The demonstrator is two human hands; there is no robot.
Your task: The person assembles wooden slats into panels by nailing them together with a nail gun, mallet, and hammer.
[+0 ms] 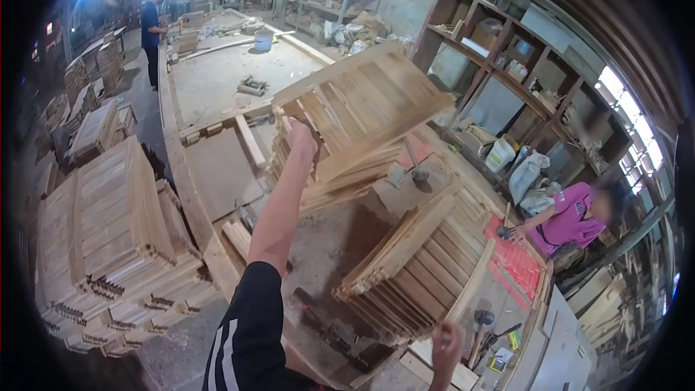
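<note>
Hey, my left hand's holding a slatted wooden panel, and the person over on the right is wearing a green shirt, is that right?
Not quite: the head view shows that the shirt on the person at the right is pink, not green. Your left hand does hold a slatted wooden panel.

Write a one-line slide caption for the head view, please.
Left hand gripping a slatted wooden panel, right hand near a stack of similar panels.
</note>
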